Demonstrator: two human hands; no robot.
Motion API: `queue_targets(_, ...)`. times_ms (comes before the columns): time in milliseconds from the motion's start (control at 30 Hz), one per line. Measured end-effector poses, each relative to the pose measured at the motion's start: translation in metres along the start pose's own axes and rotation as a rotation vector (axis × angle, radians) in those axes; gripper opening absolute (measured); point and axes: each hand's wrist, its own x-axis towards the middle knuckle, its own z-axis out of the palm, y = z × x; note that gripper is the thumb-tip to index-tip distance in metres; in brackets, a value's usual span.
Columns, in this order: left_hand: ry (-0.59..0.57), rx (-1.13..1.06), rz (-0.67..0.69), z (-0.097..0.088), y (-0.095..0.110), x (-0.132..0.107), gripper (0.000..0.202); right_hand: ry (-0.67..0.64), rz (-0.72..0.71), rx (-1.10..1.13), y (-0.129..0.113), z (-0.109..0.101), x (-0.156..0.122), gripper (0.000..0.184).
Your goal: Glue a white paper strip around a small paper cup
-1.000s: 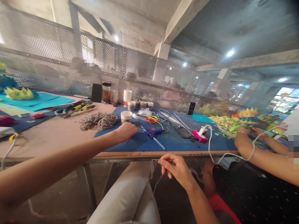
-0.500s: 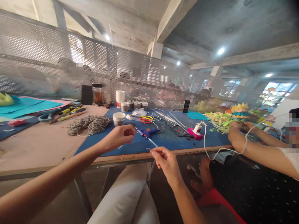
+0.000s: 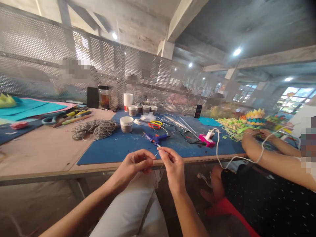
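Observation:
Both hands meet at the table's front edge, above my lap. A short, thin pale cord (image 3: 156, 154) runs taut between their fingertips. My left hand (image 3: 138, 163) is closed, pinching the cord's lower end. My right hand (image 3: 172, 164) grips the upper end between thumb and forefinger. Some thin greyish cord (image 3: 160, 174) hangs below the right hand. Just beyond the fingers lies a blue hot glue gun (image 3: 155, 138), with a clear glue stick in its rear end. A tangled bundle of grey cord (image 3: 95, 129) rests on the table to the left.
A paper cup (image 3: 126, 124) stands behind the glue gun, with scissors (image 3: 155, 124) beyond. At right sits a pink power strip (image 3: 207, 140) with a white cable. A co-worker's arms (image 3: 269, 154) reach over yellow-green scraps (image 3: 234, 126). Tools and blue sheets (image 3: 32, 110) lie at left.
My left hand has come down and right from beside the glue gun to meet my right hand. It now pinches the cord. The right hand has risen slightly.

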Motion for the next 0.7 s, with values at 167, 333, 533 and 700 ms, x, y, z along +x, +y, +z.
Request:
queue_targets(167,0.012,-0.014,-0.001,0.001,-0.006,-0.002,0.027,-0.007,0.017,0.007,0.000,-0.003,-0.002,0.026)
queue_targets(333,0.098,0.004,0.062,0.004,-0.009,-0.005,0.028,0.003,0.023,0.013,0.000,0.001,-0.005,0.027)
queue_targets(533,0.180,-0.007,0.206,0.009,-0.010,-0.007,0.031,-0.032,0.017,0.030,-0.002,0.006,-0.008,0.025)
queue_targets(700,0.214,0.087,0.304,0.015,-0.004,-0.014,0.022,-0.051,-0.007,-0.005,-0.006,0.007,-0.011,0.025)
